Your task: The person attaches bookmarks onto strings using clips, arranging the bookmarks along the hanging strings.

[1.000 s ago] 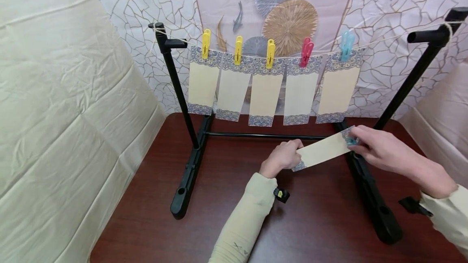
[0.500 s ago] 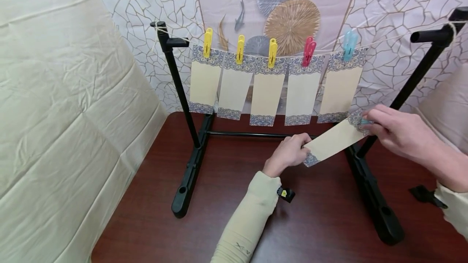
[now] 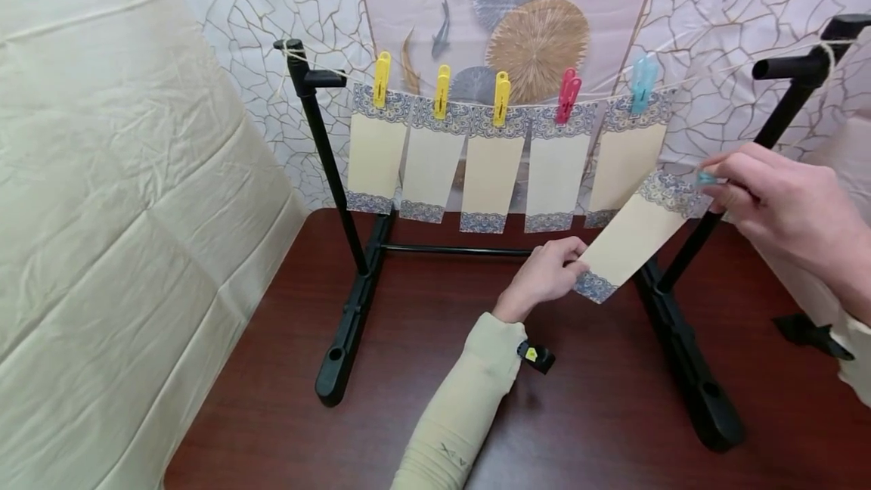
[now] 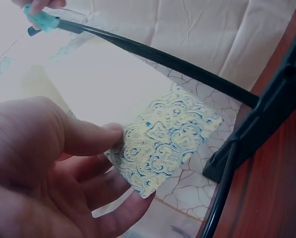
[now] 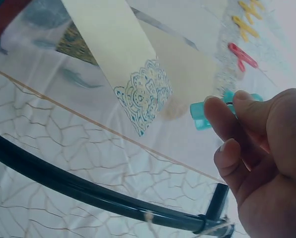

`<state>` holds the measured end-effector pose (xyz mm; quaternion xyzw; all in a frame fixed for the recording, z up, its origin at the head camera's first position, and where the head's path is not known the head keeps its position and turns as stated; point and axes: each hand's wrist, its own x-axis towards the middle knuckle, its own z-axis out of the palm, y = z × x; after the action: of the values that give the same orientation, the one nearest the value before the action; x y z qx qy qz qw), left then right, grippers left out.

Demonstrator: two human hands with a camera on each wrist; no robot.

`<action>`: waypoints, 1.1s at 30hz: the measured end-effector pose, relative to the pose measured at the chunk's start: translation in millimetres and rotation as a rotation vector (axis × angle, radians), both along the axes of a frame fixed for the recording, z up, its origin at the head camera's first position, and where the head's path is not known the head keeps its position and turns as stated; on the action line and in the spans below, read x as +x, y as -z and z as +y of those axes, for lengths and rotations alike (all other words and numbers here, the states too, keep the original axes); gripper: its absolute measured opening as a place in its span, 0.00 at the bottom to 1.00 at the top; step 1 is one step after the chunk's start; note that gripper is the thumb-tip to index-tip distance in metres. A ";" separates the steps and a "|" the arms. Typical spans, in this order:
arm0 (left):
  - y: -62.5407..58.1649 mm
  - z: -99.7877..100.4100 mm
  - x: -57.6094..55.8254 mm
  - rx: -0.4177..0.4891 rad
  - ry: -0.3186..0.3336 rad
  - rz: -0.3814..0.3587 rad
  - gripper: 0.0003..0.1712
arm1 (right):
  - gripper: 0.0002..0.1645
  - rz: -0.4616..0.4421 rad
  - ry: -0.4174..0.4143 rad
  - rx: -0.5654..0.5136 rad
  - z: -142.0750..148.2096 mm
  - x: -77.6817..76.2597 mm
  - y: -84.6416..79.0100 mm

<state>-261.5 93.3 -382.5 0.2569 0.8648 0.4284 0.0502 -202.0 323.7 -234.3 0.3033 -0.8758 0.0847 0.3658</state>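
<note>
In the head view my left hand [image 3: 547, 271] pinches the lower end of a cream card [image 3: 636, 240] with blue lace-patterned ends. The left wrist view has the thumb on the card's face [image 4: 113, 74] and fingers behind it. The card tilts up to the right. At its upper end my right hand [image 3: 782, 199] pinches a light-blue clothespin [image 3: 705, 178] between thumb and index finger. In the right wrist view that clothespin [image 5: 200, 116] shows a gap from the card's patterned end [image 5: 147, 94]. Just left, a similar card [image 3: 626, 153] hangs from a light-blue clothespin [image 3: 643, 85].
A string [image 3: 721, 70] spans two black posts [image 3: 789, 108] of a stand. Several patterned cards [image 3: 493, 172] hang there from yellow clothespins [image 3: 500, 97] and a pink clothespin [image 3: 568, 97]. The stand's feet [image 3: 694, 376] rest on a dark red-brown table [image 3: 272, 414].
My right hand has risen and moved right with the light-blue clothespin. The card's upper end has lifted, so it tilts more steeply. My left hand has shifted slightly right and up.
</note>
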 end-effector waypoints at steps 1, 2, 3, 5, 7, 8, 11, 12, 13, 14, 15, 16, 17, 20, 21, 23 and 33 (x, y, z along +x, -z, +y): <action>-1.0 2.2 0.3 0.001 -0.005 0.011 0.04 | 0.02 0.006 0.003 -0.004 -0.7 0.7 -3.2; -2.2 4.5 0.5 0.003 -0.010 0.024 0.04 | 0.02 0.015 0.001 -0.018 -1.5 0.8 -6.1; -3.4 7.2 0.7 0.003 -0.016 0.043 0.05 | 0.03 0.027 0.006 -0.023 -1.9 0.9 -9.1; -5.6 11.1 1.0 -0.005 -0.033 0.071 0.05 | 0.07 0.056 -0.009 -0.056 -4.3 -1.3 -13.5; -8.6 15.2 0.8 0.002 -0.047 0.093 0.05 | 0.18 0.082 -0.029 -0.081 -5.9 -4.2 -19.0; -10.2 17.0 0.7 0.012 -0.053 0.099 0.05 | 0.21 0.097 -0.042 -0.090 -6.7 -5.3 -22.2; -14.7 21.1 0.2 0.041 -0.068 0.121 0.06 | 0.26 0.128 -0.073 -0.096 -10.1 -8.0 -32.1; -16.1 22.3 0.2 0.051 -0.071 0.125 0.06 | 0.26 0.129 -0.080 -0.099 -11.1 -8.6 -35.5; -17.6 23.2 0.4 0.055 -0.074 0.132 0.06 | 0.24 0.129 -0.077 -0.088 -11.7 -8.8 -38.9; -19.3 24.2 0.6 0.060 -0.077 0.141 0.07 | 0.18 0.128 -0.070 -0.097 -12.8 -9.2 -41.4; -21.1 25.5 0.7 0.065 -0.082 0.151 0.07 | 0.15 0.125 -0.061 -0.111 -13.9 -9.8 -43.6; -23.2 26.9 0.9 0.065 -0.086 0.163 0.07 | 0.11 0.118 -0.049 -0.117 -14.9 -9.8 -46.1; -25.6 28.1 1.2 0.065 -0.089 0.177 0.07 | 0.10 0.115 -0.037 -0.128 -15.7 -10.1 -48.1; -32.7 31.1 1.3 0.076 -0.091 0.218 0.08 | 0.13 0.116 -0.025 -0.175 -18.9 -12.5 -53.2; -35.0 32.1 1.1 0.075 -0.095 0.232 0.09 | 0.13 0.118 -0.024 -0.185 -19.7 -13.0 -55.0; -39.6 33.7 0.7 0.072 -0.102 0.251 0.09 | 0.14 0.122 -0.029 -0.193 -21.0 -14.5 -58.8; -55.9 40.8 0.8 0.050 -0.108 0.300 0.10 | 0.15 0.100 0.005 -0.317 -23.5 -31.6 -78.5</action>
<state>-260.7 134.1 -326.6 0.2724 0.8642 0.4087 -0.1091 -233.7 300.2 -155.8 0.2435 -0.8328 0.2058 0.4524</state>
